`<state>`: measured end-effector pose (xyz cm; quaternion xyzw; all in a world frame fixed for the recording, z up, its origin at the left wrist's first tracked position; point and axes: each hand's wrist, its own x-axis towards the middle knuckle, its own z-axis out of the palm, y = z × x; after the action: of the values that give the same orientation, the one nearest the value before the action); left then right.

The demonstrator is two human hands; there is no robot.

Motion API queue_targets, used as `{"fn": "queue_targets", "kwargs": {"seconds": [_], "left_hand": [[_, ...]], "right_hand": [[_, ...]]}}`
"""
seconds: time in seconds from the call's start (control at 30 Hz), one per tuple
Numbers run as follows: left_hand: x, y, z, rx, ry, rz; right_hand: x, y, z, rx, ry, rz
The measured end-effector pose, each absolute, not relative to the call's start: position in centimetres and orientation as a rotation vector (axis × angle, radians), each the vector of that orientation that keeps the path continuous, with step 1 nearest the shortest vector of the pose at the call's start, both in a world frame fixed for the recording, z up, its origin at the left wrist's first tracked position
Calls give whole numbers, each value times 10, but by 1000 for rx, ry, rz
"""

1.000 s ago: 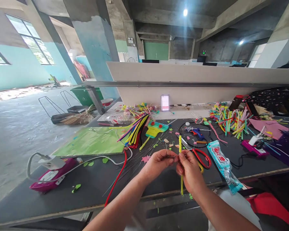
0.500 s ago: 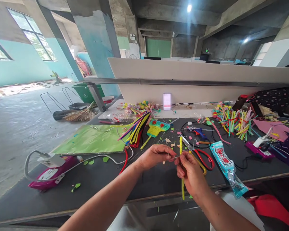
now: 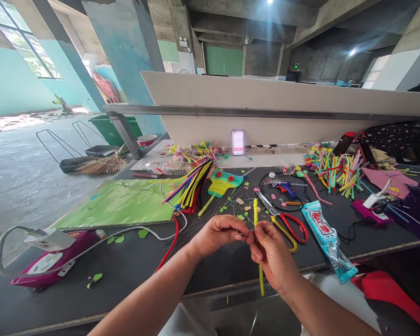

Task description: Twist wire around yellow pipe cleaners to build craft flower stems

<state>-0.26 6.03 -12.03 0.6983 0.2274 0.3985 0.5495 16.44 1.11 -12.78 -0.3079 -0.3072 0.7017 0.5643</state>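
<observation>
My right hand [image 3: 275, 252] is closed around a yellow pipe cleaner [image 3: 255, 211], which stands almost upright. Its thicker, twisted-looking top shows above my fingers and its straight end hangs below them. Fingertips of my left hand [image 3: 215, 235] are pinched together right beside it, on what looks like a thin wire [image 3: 236, 214]. Where the wire meets the pipe cleaner is hidden by my fingers. Just beyond my right hand lie red-handled scissors [image 3: 294, 227] and yellow-handled scissors [image 3: 287, 238]. A yellow and turquoise pipe-cleaner piece [image 3: 224, 183] with red flowers lies past my left hand.
Bundled pipe cleaners [image 3: 192, 191] lie on a green sheet [image 3: 115, 205] at left, near a purple power strip [image 3: 56, 261]. A blue glue gun [image 3: 287, 189], a blue snack wrapper [image 3: 327, 240] and a pipe-cleaner heap [image 3: 339, 170] are at right. A phone [image 3: 238, 142] stands behind.
The view has shifted slightly, so the table scene sits a little further left and higher. Both hands stay together at the yellow pipe cleaner, and the left fingertips have moved slightly closer to it.
</observation>
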Motion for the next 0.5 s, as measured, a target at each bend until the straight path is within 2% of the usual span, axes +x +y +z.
{"fn": "queue_targets", "kwargs": {"seconds": [0.5], "left_hand": [[9,52,-128,1802,624,1182]], "right_hand": [[159,5,-132,-632,-667,1640]]}}
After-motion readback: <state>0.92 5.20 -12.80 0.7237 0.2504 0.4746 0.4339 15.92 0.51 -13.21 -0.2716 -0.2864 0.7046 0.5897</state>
